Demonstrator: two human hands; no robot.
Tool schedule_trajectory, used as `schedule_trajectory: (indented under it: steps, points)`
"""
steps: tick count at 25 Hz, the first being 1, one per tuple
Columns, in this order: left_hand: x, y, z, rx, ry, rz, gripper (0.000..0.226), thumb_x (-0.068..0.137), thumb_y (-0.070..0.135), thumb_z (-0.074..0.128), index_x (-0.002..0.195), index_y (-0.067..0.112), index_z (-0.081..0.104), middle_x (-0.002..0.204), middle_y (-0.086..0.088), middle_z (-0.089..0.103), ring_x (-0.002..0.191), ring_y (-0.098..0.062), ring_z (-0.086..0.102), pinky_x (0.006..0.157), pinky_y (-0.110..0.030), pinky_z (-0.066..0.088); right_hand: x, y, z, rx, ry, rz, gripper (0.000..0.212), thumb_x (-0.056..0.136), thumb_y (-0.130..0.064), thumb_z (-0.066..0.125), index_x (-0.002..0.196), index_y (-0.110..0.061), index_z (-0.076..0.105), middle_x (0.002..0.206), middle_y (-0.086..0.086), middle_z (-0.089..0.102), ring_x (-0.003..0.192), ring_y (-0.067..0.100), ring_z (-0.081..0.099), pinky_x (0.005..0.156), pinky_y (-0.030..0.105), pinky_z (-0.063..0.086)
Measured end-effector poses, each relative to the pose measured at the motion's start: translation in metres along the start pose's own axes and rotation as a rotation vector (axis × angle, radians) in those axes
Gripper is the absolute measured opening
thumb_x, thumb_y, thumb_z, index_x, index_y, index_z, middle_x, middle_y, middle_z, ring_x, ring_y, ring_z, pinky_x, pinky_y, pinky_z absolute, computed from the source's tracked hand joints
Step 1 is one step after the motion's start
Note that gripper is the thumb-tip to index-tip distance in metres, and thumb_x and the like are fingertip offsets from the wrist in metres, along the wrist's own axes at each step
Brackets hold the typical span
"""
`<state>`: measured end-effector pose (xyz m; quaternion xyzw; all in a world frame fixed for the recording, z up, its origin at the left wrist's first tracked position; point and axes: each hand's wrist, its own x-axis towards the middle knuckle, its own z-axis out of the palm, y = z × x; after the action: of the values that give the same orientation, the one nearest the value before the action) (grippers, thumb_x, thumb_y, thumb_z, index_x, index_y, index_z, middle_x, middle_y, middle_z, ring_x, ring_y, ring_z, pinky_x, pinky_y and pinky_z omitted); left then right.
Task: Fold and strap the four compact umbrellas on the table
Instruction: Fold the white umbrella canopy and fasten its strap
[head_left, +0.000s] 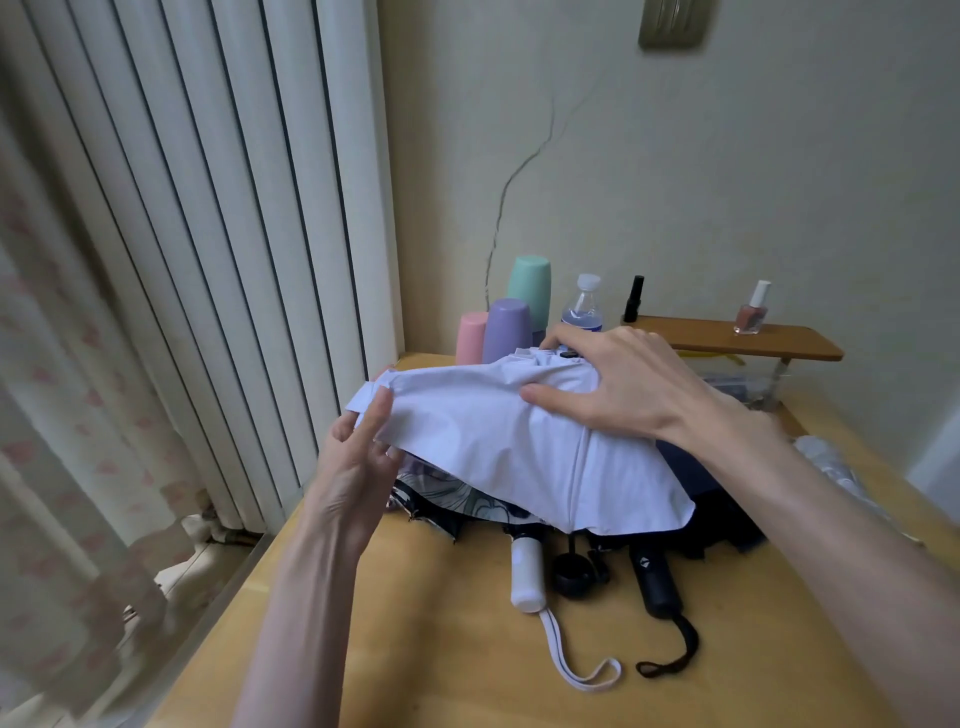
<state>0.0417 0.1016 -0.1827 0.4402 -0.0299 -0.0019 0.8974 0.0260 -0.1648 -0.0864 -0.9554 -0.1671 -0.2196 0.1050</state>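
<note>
A pale lavender umbrella (498, 441) hangs unfolded above the wooden table (441, 649). My right hand (618, 384) grips its top end, fingers curled over the cloth. My left hand (358, 457) pinches the canopy's left edge between thumb and fingers. Under it lie a patterned umbrella (447, 496) with a white handle (527, 574) and white strap, and a dark navy umbrella (711, 499) with a black handle (655, 579) and black wrist loop. A clear or white umbrella (831, 467) lies at the right edge, partly hidden by my right arm.
Pink, purple and mint cups (506, 325) and a water bottle (584, 306) stand at the back of the table. A small wooden shelf (727, 338) carries two nail polish bottles. A white radiator (234, 234) and a curtain fill the left. A black round cap (571, 571) lies between the handles.
</note>
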Motion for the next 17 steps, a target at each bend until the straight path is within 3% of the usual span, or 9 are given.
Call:
schedule_trajectory:
  steps: [4,7,11,14,15,16,17]
  points:
    - [-0.003,0.007,0.006,0.064,0.141,0.098,0.040,0.096,0.022,0.075,0.135,0.015,0.065,0.119,-0.004,0.078,0.099,-0.018,0.076,0.082,-0.032,0.063,-0.003,-0.002,-0.004,-0.002,-0.030,-0.015,0.050,0.085,-0.073,0.063,0.115,-0.034,0.059,0.063,-0.005,0.054,0.069,0.022,0.053,0.069,0.037,0.034]
    - [0.001,0.012,0.004,0.002,0.203,0.142,0.037,0.099,0.014,0.071,0.134,0.014,0.059,0.115,-0.002,0.080,0.098,-0.013,0.077,0.081,-0.026,0.062,-0.007,-0.005,-0.007,-0.005,-0.032,-0.026,0.052,0.084,-0.073,0.066,0.115,-0.032,0.059,0.058,-0.003,0.048,0.061,0.010,0.050,0.065,0.038,0.032]
    - [0.005,0.012,-0.011,-0.042,0.171,-0.069,0.030,0.103,0.025,0.067,0.128,0.008,0.063,0.124,-0.002,0.076,0.101,-0.014,0.077,0.081,-0.027,0.063,-0.011,-0.007,-0.010,0.009,-0.037,-0.028,0.049,0.086,-0.068,0.069,0.116,-0.032,0.056,0.056,-0.002,0.045,0.058,0.004,0.047,0.060,0.032,0.033]
    - [-0.007,0.008,-0.021,0.116,0.397,-0.161,0.050,0.096,0.033,0.078,0.135,0.007,0.060,0.139,-0.005,0.063,0.104,-0.015,0.073,0.093,-0.033,0.056,-0.012,-0.006,-0.013,0.012,-0.051,-0.025,0.052,0.086,-0.069,0.069,0.122,-0.035,0.053,0.060,0.001,0.050,0.061,0.006,0.051,0.065,0.037,0.034]
    - [-0.012,0.009,-0.022,0.255,0.548,-0.063,0.059,0.095,0.032,0.080,0.143,0.010,0.054,0.144,0.002,0.054,0.106,-0.013,0.068,0.095,-0.034,0.052,-0.013,-0.006,-0.014,0.015,-0.057,-0.031,0.054,0.086,-0.068,0.070,0.125,-0.036,0.052,0.060,-0.001,0.050,0.062,0.009,0.052,0.065,0.038,0.036]
    - [-0.016,0.014,-0.020,0.415,0.588,0.128,0.060,0.096,0.030,0.078,0.149,0.017,0.051,0.144,0.008,0.048,0.112,-0.012,0.063,0.098,-0.033,0.050,-0.013,-0.007,-0.015,0.020,-0.068,-0.039,0.055,0.086,-0.068,0.070,0.127,-0.037,0.051,0.061,-0.002,0.050,0.064,0.013,0.054,0.067,0.038,0.038]
    - [-0.018,0.020,-0.018,0.570,0.458,0.352,0.051,0.100,0.030,0.073,0.147,0.024,0.054,0.141,0.012,0.050,0.120,-0.011,0.059,0.102,-0.034,0.049,-0.013,-0.008,-0.016,0.025,-0.080,-0.047,0.056,0.086,-0.069,0.070,0.130,-0.039,0.051,0.063,-0.001,0.052,0.066,0.018,0.056,0.068,0.038,0.041]
